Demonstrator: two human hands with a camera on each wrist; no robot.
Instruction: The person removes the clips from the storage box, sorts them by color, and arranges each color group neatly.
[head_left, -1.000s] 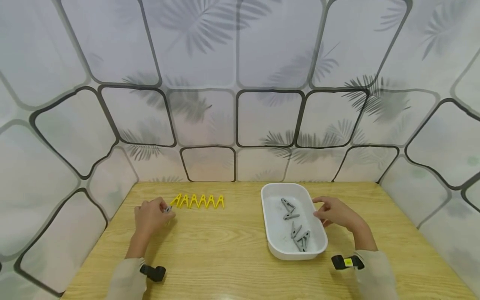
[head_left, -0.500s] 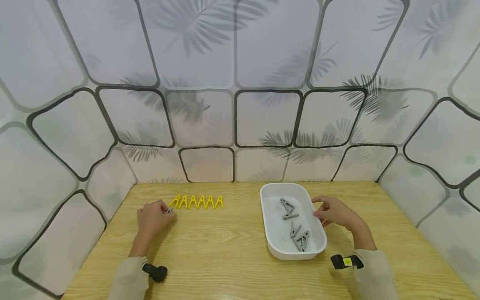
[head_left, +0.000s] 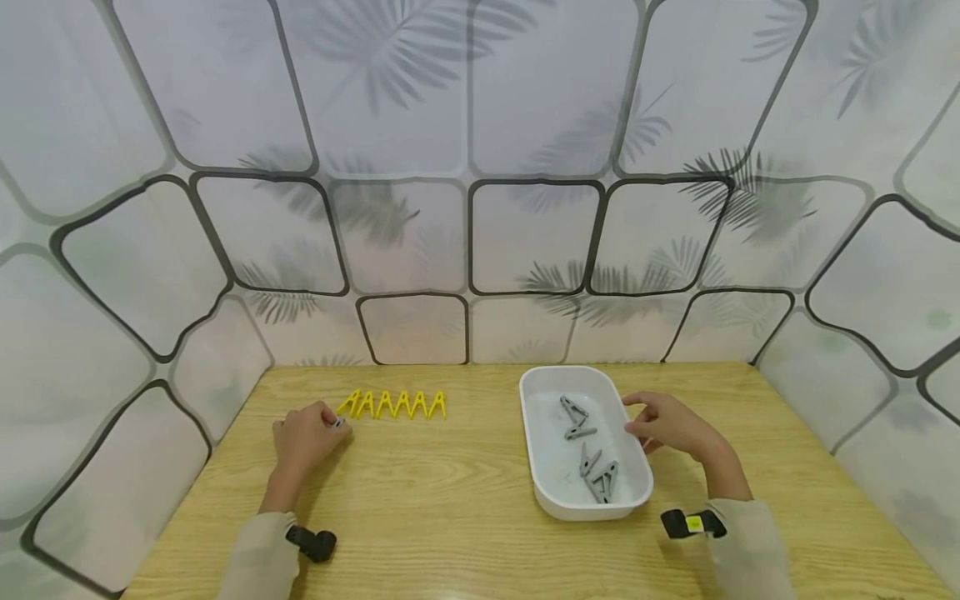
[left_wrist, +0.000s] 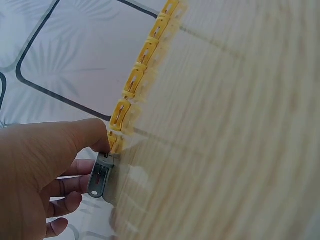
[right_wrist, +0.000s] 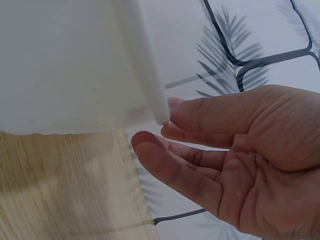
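My left hand [head_left: 303, 437] pinches a grey clothespin [left_wrist: 100, 175] between thumb and fingers, close over the tabletop. The clothespin is at the left end of a row of several yellow clothespins [head_left: 403, 405], right by the leftmost one. In the left wrist view the thumb partly covers that nearest yellow one. My right hand [head_left: 671, 427] is at the right side of a white tray [head_left: 531, 450], thumb and fingertips touching its rim with the fingers loosely bent. Several grey clothespins [head_left: 600, 482] lie inside the tray.
The wooden table [head_left: 442, 533] ends against a patterned curtain [head_left: 525, 325] at the back and sides. Each wrist carries a small black camera [head_left: 311, 543]. The tray stands right of the yellow row, with bare wood between them.
My left hand has shifted slightly right and nearer to me with the grey clothespin, then hardly moved over the last half second. The right hand and tray stay in place.
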